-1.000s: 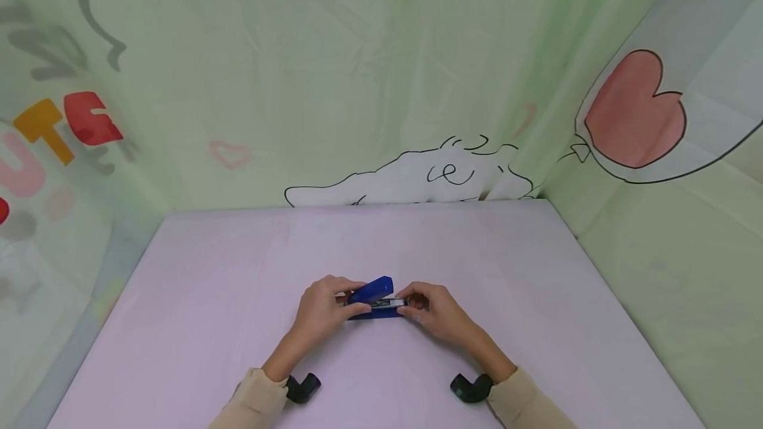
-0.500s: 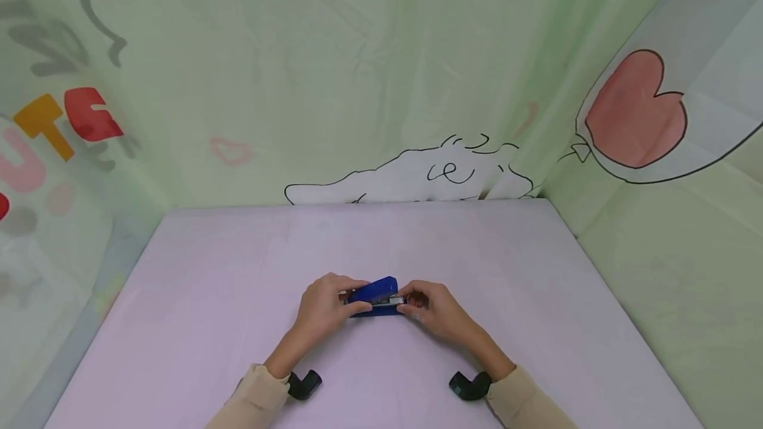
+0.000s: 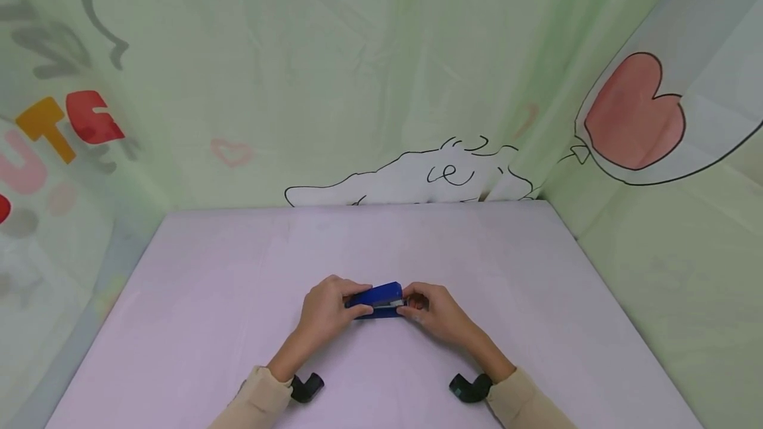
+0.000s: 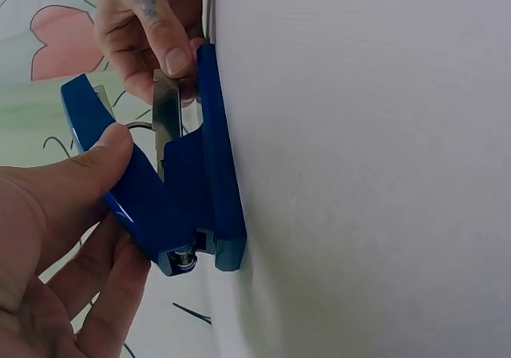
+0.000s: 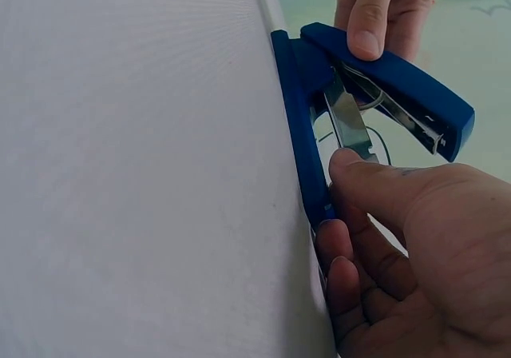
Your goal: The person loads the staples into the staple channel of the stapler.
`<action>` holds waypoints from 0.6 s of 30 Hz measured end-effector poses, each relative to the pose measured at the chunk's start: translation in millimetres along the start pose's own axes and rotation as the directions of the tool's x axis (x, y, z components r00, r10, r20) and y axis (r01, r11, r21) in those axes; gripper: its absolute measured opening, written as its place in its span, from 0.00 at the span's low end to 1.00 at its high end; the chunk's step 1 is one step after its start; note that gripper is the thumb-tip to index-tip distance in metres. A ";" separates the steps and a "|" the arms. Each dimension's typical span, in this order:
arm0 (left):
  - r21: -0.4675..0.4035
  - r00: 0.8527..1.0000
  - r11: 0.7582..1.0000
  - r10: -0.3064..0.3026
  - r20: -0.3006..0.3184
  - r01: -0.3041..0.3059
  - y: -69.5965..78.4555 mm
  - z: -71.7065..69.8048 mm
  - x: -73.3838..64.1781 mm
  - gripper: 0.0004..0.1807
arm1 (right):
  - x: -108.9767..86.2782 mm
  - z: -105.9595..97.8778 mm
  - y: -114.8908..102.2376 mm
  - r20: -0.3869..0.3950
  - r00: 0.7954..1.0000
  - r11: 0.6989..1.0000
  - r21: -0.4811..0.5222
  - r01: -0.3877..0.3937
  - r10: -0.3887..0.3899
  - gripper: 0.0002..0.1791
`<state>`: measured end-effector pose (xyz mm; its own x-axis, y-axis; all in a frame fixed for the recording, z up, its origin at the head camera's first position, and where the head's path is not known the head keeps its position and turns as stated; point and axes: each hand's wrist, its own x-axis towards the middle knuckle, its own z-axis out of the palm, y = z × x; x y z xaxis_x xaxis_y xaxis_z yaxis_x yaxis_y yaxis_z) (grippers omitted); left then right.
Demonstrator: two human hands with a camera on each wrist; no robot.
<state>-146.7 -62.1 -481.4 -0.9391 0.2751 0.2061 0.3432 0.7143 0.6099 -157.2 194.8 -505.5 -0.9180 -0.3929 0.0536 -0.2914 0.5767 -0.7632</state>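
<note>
A blue stapler (image 3: 378, 296) lies on the table in front of me, its top cover (image 4: 132, 186) raised at an angle from the base (image 4: 222, 166). Between cover and base, the silver staple magazine (image 5: 347, 118) shows in both wrist views. My left hand (image 3: 324, 306) pinches the cover near the hinged end, thumb on one side and fingers on the other. At the opposite end, my right hand (image 3: 438, 310) holds the magazine's front end, with its thumb on the metal and fingers by the base. Whether staples sit inside cannot be seen.
A pale lilac cloth covers the table (image 3: 268, 250). Light green printed curtains (image 3: 334, 85) stand at the back and both sides. Black curved devices (image 3: 306, 388) are on both wrists, beside beige sleeves (image 3: 253, 399).
The stapler's cover has come down closer to the magazine, and my left fingers have shifted slightly right with it. My right hand has stayed nearly still at the front end.
</note>
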 end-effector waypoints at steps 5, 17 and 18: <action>0.029 0.999 0.999 0.029 -0.022 -0.029 1.4 2.4 -1.4 0.20 | 0.1 0.6 1.1 -0.005 1.000 1.000 -0.005 -0.002 0.002 0.10; 0.076 0.999 0.996 0.038 -0.020 -0.036 5.0 4.9 -1.9 0.19 | -0.3 0.3 0.3 -0.003 1.000 1.000 0.014 0.005 -0.005 0.10; 0.081 0.999 0.996 0.043 -0.022 -0.041 5.0 5.3 -2.1 0.19 | -0.2 0.5 0.6 -0.006 1.000 1.000 0.012 0.003 -0.003 0.10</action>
<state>-142.9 -55.7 -482.8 -0.9238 0.2912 0.2486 0.3816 0.7526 0.5366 -157.0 194.9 -506.3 -0.9188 -0.3901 0.0599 -0.2909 0.5671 -0.7706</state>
